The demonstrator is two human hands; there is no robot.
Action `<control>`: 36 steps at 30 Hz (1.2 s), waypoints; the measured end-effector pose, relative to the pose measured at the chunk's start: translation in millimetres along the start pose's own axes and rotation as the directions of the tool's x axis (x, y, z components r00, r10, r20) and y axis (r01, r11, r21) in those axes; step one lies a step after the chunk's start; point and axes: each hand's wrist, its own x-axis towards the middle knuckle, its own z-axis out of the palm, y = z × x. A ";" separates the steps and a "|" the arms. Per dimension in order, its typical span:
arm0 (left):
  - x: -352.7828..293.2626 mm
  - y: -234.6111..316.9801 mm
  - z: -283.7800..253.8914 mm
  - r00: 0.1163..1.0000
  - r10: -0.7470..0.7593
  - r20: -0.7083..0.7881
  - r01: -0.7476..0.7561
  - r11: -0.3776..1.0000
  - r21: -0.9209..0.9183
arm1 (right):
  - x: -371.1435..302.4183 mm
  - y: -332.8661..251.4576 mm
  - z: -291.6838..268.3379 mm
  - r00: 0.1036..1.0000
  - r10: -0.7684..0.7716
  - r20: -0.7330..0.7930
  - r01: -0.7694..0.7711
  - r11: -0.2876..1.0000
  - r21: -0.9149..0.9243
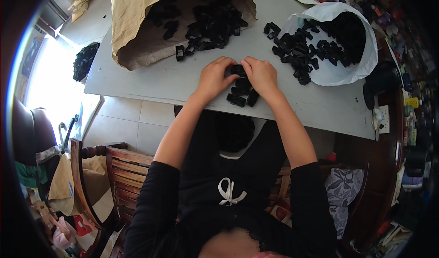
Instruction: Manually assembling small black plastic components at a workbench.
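Observation:
Close to the table's near edge, my left hand (214, 78) and my right hand (260, 76) face each other with bent fingers. Between their fingertips is a small black plastic piece (237, 69), gripped from both sides. Fingers partly cover it, so its exact kind cannot be made out. Several similar black pieces (236, 100) lie in a small cluster just below, between my wrists and near the table edge.
On the grey table (173, 82), a brown paper bag (132, 24) lies at the far left, spilling black pieces (215, 24). A white bag (338, 77) with more pieces (292, 50) lies at the right. A wooden chair (130, 175) stands at lower left. Under the table, dark contents fill a white container (233, 156).

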 end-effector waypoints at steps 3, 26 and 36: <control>-1.1 -3.0 1.8 0.999 0.027 -0.023 -0.026 1.000 0.016 | 2.7 -4.6 -5.0 0.996 -0.020 0.086 0.026 0.997 -0.072; -2.1 0.5 2.2 0.997 0.055 -0.046 -0.054 0.998 0.025 | -3.8 3.6 -19.1 0.855 -0.502 0.133 0.516 0.848 -0.116; -1.8 -3.5 4.3 0.990 0.122 -0.075 -0.120 0.992 0.030 | 1.9 5.8 -27.8 0.822 -0.540 0.179 0.556 0.830 -0.047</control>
